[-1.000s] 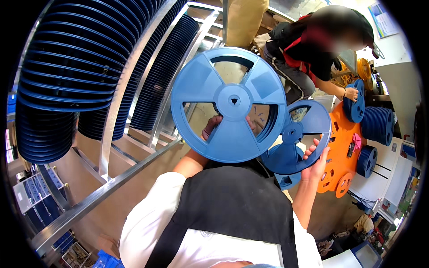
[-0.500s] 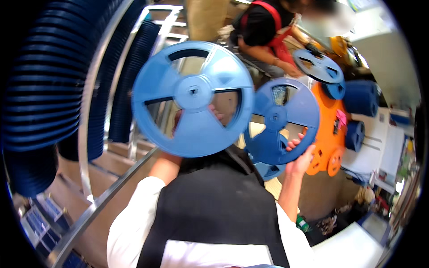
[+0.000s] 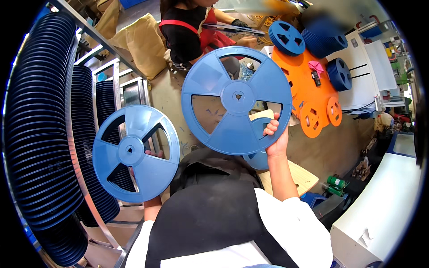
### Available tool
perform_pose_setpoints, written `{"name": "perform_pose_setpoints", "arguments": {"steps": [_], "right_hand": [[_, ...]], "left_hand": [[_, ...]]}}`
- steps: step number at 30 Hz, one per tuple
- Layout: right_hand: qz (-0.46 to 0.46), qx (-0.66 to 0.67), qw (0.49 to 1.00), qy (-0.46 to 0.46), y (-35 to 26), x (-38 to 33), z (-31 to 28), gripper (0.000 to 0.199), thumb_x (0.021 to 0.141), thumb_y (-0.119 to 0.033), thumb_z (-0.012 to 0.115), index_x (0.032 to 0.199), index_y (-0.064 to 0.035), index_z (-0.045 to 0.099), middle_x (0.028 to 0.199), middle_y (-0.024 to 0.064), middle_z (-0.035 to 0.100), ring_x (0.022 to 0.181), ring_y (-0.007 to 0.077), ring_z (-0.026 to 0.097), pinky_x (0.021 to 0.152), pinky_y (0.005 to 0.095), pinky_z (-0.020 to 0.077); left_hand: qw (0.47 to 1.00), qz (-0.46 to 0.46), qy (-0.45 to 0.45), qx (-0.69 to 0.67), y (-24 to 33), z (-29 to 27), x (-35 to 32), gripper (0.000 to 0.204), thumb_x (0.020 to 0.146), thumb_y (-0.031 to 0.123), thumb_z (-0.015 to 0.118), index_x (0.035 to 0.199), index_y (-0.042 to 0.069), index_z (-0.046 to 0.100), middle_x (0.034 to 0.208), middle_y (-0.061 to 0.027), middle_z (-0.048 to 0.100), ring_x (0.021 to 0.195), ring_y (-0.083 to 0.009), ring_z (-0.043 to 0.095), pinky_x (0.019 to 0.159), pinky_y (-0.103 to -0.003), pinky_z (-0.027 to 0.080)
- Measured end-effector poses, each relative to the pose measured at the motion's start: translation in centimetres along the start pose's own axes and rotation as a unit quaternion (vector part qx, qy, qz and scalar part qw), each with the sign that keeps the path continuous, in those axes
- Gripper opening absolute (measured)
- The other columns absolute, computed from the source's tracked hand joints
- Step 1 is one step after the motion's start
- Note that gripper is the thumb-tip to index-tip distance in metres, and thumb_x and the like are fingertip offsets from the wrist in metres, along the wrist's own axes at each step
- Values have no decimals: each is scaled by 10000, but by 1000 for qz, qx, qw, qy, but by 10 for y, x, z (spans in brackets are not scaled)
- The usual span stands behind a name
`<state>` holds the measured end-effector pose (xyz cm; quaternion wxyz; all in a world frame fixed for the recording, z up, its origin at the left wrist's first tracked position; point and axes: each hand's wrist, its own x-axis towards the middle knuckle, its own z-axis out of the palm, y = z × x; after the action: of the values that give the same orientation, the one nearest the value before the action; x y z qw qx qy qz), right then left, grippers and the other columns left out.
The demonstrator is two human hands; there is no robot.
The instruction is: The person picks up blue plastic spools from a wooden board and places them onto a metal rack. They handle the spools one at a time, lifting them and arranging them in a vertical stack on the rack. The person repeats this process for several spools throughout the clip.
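Note:
A blue spoked plastic reel (image 3: 130, 150) is held up at the left, its face toward me. My left hand (image 3: 154, 154) is behind it, and only some fingers show through one of its openings. To its right and higher is a second blue reel (image 3: 238, 96). My right hand (image 3: 278, 134) grips that one by its lower right rim, fingers curled over the edge. The two reels are apart. Partly hidden behind the right-hand reel, another blue disc (image 3: 258, 161) shows beside a pale wooden board (image 3: 295, 177).
Metal racks at left carry long rows of dark blue reels (image 3: 40, 116). Ahead, a co-worker (image 3: 190, 33) in a red apron holds a reel edge-on. An orange table (image 3: 308, 85) bears stacked blue reels (image 3: 286, 38). A paper sack (image 3: 140, 47) and a white cabinet (image 3: 380, 205) stand nearby.
The left reel has moved left and down, away from the other, which it overlapped before. My right hand's reel sits higher and further left in view. The whole view has shifted.

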<state>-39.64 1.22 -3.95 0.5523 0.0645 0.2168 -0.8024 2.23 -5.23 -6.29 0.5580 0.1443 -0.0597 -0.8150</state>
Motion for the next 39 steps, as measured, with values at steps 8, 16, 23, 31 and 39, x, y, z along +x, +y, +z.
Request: {"name": "perform_pose_setpoints", "arguments": {"steps": [8,16,23,31,39], "right_hand": [[45,25,999,-15,8,11,3,328,1019,-286,430,1158,-13,547,805,35,571,683,135,575,595,277,501],[13,-61,998,-23,16,13,45,376,1026,-344,428,1153,-5,530,776,28,539,644,108,537,561,256,486],[-9,-416,881,-224,81,-31,138,556,963,-517,464,1128,7,556,884,82,646,813,231,654,717,345,541],[-34,-749,416,-515,197,-89,149,514,819,-253,708,1187,50,515,1014,209,640,991,347,638,841,394,527],[-77,-745,329,-575,214,-107,161,685,838,-319,692,1310,101,427,1257,253,557,1101,368,593,953,413,480]], "left_hand": [[999,-29,8,23,-3,4,-2,678,844,436,619,1326,-13,457,1268,-146,535,1203,-292,510,1103,-438,366],[994,-90,24,50,-11,9,2,661,848,407,623,1328,-16,456,1281,-145,534,1204,-287,512,1101,-436,368],[986,-109,109,55,-35,14,25,426,908,191,555,1294,14,521,1193,-153,624,1094,-261,619,985,-399,489],[982,-179,61,26,-57,8,21,535,847,234,636,1318,24,497,1219,-162,606,1112,-265,612,984,-416,495],[992,-124,21,-10,-37,34,9,550,836,238,646,1321,26,495,1222,-163,604,1112,-266,612,983,-418,496]]}}
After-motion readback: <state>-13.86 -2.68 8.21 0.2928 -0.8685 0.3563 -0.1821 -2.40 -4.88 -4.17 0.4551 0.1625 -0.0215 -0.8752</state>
